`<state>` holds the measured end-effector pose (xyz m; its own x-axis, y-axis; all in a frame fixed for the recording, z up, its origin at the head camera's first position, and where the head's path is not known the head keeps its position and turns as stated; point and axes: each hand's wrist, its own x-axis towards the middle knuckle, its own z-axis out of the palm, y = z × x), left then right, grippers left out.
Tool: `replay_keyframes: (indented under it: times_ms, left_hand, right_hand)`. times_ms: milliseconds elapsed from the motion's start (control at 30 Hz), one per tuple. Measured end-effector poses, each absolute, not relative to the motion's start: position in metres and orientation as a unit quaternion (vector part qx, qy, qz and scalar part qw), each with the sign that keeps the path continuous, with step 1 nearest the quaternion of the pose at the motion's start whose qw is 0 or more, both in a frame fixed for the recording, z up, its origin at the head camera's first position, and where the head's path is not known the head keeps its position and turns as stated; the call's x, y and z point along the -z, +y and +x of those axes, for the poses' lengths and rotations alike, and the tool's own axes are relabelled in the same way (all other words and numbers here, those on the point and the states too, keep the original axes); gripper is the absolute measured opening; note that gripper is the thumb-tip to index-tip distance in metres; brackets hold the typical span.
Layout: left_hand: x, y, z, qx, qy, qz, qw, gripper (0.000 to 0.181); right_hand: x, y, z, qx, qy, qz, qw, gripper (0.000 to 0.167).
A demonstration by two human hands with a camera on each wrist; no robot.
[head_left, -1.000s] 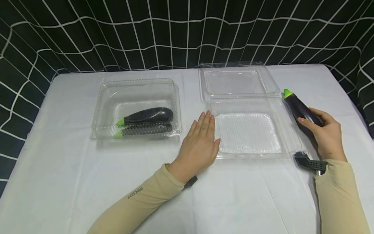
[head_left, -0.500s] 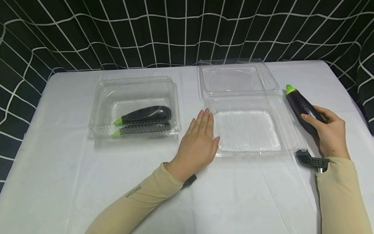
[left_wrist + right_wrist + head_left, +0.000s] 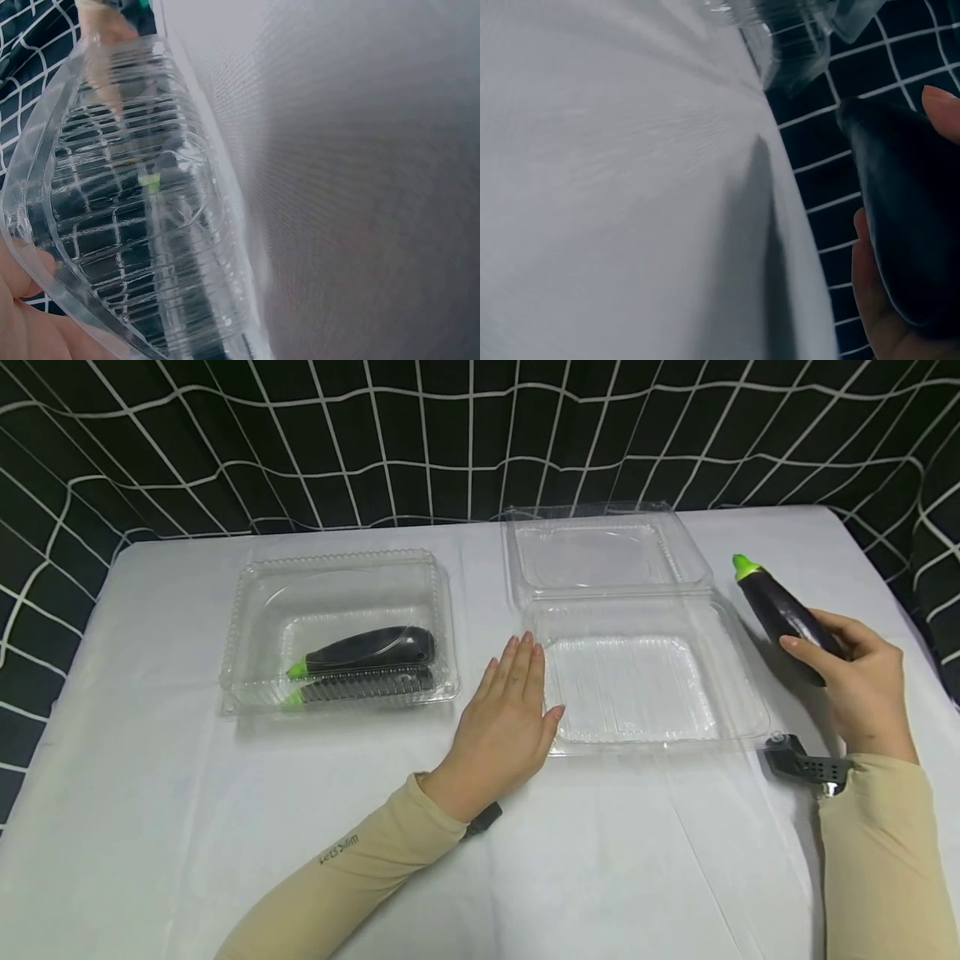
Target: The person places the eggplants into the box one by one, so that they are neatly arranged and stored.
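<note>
My right hand [image 3: 862, 681] grips a dark purple eggplant [image 3: 787, 610] by its thick end, its green cap pointing away. In the right wrist view the eggplant [image 3: 915, 217] is off the white cloth, with a shadow below. My left hand [image 3: 498, 731] lies with straight fingers along the left rim of an open, hinged clear plastic box [image 3: 637, 685], touching it. Its lid [image 3: 592, 556] is folded back. Further left stands a closed clear plastic box [image 3: 337, 597] with a dark eggplant [image 3: 375, 648] inside; a second dark shape behind the ridged front wall may be its refraction.
A white cloth [image 3: 615, 860] covers the table. Black fabric with a white grid [image 3: 450, 435] rises behind the table and at both sides. A dark camera mount [image 3: 806, 766] sits at the right wrist.
My right hand has lifted the eggplant and carried it slightly right and away from the open box. The left hand keeps its place at the rim. The head view has shifted slightly.
</note>
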<state>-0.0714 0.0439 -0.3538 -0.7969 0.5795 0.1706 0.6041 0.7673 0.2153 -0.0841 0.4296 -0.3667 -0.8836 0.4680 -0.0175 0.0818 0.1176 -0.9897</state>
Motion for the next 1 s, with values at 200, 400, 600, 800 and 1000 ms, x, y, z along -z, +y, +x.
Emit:
replay_keyframes:
  times_ms: [200,400,600,800,1000]
  left_hand:
    - [0.354,0.044,-0.072,0.121,-0.94,-0.315,0.046,0.064]
    - [0.355,0.044,-0.071,0.124,-0.938,-0.318,0.054,0.065]
    - [0.354,0.043,-0.071,0.121,-0.939,-0.316,0.06,0.065]
    - [0.355,0.044,-0.069,0.113,-0.942,-0.311,0.058,0.065]
    - [0.355,0.043,-0.067,0.107,-0.944,-0.308,0.049,0.065]
  right_hand:
    - [0.379,0.456,-0.092,-0.627,-0.747,-0.169,0.145,0.056]
    - [0.35,0.432,-0.081,-0.534,-0.819,-0.171,0.125,0.053]
    - [0.324,0.404,-0.071,-0.527,-0.834,-0.119,0.114,0.051]
    - [0.32,0.394,-0.07,-0.538,-0.837,-0.063,0.078,0.049]
    - [0.321,0.384,-0.07,-0.469,-0.881,-0.053,0.031,0.049]
